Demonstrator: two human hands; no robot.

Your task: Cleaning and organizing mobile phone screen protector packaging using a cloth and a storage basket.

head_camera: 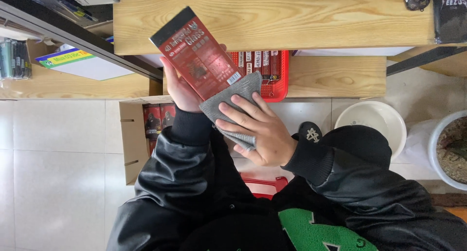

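My left hand grips a flat red and black box from behind, holding it tilted in front of the wooden shelf. My right hand presses a folded grey cloth against the lower corner of that box, fingers spread over the cloth. Both arms wear black sleeves.
A red basket with several similar red boxes sits on the lower wooden shelf. An open cardboard carton holding more boxes stands on the tiled floor at left. A white basin and a white pot stand at right.
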